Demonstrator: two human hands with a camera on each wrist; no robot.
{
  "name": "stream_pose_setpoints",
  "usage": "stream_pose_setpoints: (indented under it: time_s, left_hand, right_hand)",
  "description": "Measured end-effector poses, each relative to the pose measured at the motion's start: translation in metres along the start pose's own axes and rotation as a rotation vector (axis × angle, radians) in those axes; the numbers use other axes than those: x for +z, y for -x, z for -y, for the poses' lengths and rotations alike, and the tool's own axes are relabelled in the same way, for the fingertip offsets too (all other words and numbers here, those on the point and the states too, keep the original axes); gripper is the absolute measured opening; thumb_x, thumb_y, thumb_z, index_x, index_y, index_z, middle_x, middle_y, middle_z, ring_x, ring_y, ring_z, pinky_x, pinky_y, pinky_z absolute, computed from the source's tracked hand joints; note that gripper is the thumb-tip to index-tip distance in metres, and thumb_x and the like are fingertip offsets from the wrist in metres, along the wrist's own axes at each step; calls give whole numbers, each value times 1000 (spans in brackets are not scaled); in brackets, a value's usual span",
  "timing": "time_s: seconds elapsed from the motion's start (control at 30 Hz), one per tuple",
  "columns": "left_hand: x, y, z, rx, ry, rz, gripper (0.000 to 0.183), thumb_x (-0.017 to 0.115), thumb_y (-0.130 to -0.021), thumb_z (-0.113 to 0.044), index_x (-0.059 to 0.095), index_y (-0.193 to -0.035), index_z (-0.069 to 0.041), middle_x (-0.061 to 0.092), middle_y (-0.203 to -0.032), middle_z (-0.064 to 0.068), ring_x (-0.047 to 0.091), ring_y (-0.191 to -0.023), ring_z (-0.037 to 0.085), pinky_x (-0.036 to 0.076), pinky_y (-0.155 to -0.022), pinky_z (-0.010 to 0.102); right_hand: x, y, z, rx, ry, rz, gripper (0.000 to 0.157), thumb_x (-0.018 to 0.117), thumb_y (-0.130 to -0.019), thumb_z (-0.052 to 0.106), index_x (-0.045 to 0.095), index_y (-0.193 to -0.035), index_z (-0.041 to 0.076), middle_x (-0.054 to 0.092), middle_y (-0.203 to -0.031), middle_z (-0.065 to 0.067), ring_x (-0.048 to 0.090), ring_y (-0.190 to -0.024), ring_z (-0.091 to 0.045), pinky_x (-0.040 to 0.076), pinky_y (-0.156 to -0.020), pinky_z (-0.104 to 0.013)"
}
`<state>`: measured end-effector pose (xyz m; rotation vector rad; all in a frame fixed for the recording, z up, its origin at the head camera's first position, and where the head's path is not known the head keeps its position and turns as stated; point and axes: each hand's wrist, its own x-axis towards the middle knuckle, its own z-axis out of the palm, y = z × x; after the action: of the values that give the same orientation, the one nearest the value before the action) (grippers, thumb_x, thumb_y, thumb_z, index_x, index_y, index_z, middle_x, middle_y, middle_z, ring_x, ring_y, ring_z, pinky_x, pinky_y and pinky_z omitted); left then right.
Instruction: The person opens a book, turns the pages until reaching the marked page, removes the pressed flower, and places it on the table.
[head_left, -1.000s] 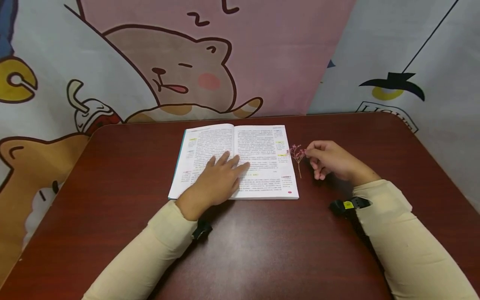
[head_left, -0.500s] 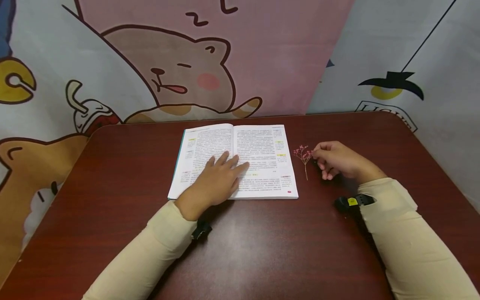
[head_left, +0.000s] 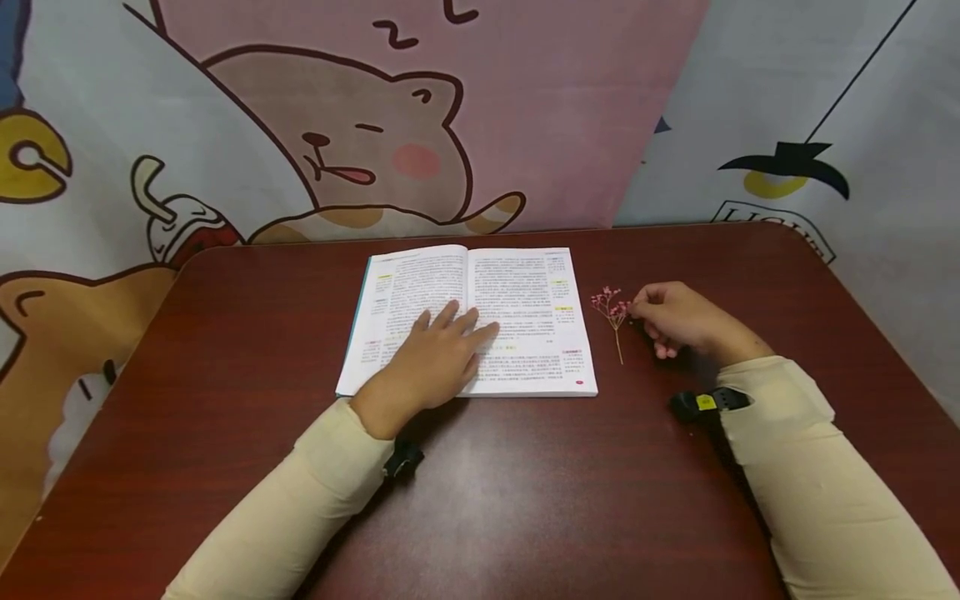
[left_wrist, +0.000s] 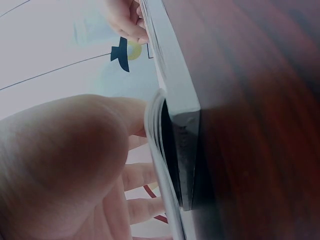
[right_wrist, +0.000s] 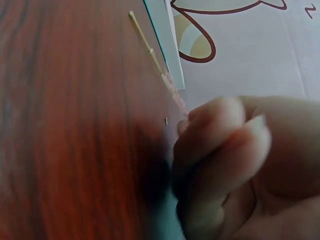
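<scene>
An open book (head_left: 517, 279) of printed text lies on the table. My left hand (head_left: 432, 362) rests on its pages with fingers spread, mostly on the left page and reaching across the centre fold. To the right of the book, my right hand (head_left: 678, 321) pinches a small sprig of pink dried flowers (head_left: 611, 305) by its blossom end, its thin stem pointing toward me. In the right wrist view the pale stem (right_wrist: 149, 48) sticks out past the curled fingers (right_wrist: 220, 150), which hide the blossoms' far side. The left wrist view shows the book's thick page edge (left_wrist: 177, 85) from the side.
The dark red-brown table (head_left: 525, 500) extends around the book on all sides. Behind it hangs a cartoon-printed backdrop (head_left: 555, 100). A tiny crumb (right_wrist: 166, 121) lies on the tabletop near the right hand. Black straps with devices sit at both wrists.
My right hand has drawn the flower sprig to the right, from the book's right edge to a short gap away from it. The left hand stays on the pages.
</scene>
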<state>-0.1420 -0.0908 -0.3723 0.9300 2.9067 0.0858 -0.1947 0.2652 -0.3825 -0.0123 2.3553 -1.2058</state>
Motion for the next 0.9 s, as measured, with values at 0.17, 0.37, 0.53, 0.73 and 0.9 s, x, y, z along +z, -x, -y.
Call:
stream_pose_setpoints:
  time_s: [0.17,0.37,0.53,0.73,0.9]
  left_hand:
    - [-1,0,0,0,3,-2,47,50,-103,-22,46,-151,-22,45,-155,13,35,-147,39,33,-114,63]
    - [-1,0,0,-4,10,10,48,49,-104,-23,46,-151,-22,44,-156,13,34,-148,39,32,-114,63]
    - [-2,-1,-1,-1,6,6,48,49,-104,-23,45,-151,-22,44,-156,14,34,-148,39,32,-114,63]
    - [0,-1,0,-3,4,4,48,48,-104,-23,45,-152,-22,44,-156,13,34,-148,39,33,-114,63]
    - [0,-1,0,-4,8,7,48,49,-104,-23,45,-152,-22,44,-156,14,34,-148,39,32,-114,63]
  right_hand:
    - [2,0,0,-2,65,-30,25,45,-105,20,51,-108,-4,48,-58,-2,57,-42,-14,51,-43,-33]
    - [4,-1,2,-4,123,-53,26,46,-105,23,52,-108,-3,49,-60,-2,59,-43,-15,52,-44,-35]
    - [5,1,3,-16,157,-75,24,46,-105,22,52,-107,-2,49,-61,-3,59,-43,-17,53,-45,-36]
    - [7,1,4,-34,199,-104,23,50,-103,23,51,-101,0,51,-60,-4,60,-43,-16,53,-44,-37]
    - [7,2,4,-18,182,-100,24,49,-104,23,50,-102,0,50,-60,-4,60,-43,-16,53,-45,-36]
